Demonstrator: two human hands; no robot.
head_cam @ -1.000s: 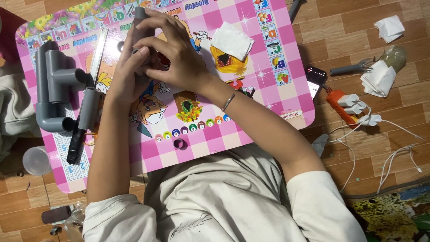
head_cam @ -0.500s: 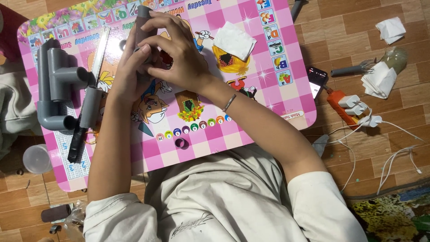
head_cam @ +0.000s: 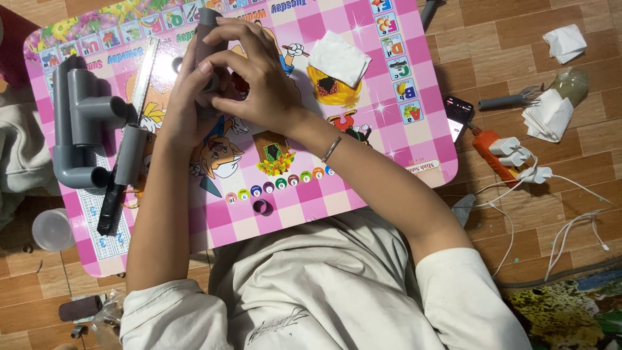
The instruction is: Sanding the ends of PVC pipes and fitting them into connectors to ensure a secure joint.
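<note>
Both my hands meet over the upper middle of a pink checkered children's table (head_cam: pixel 363 188). My left hand (head_cam: pixel 188 107) and my right hand (head_cam: pixel 256 81) are wrapped together around a grey plastic pipe piece (head_cam: pixel 206 26), whose top end pokes out above the fingers. Most of that piece is hidden by the hands. A thin bracelet sits on my right wrist (head_cam: pixel 332 149).
A grey pipe assembly with elbow and tee (head_cam: pixel 78 123), a short pipe piece (head_cam: pixel 131 154) and a metal ruler (head_cam: pixel 146 74) lie on the table's left. White tissue (head_cam: pixel 338 58) lies upper middle. On the floor: phone (head_cam: pixel 457 113), orange power strip with plugs (head_cam: pixel 502 152), tissues (head_cam: pixel 547 113), plastic cup (head_cam: pixel 52 228).
My hands have stayed clasped on the pipe piece, with only slight shifts of the fingers. Nothing else on the table has moved.
</note>
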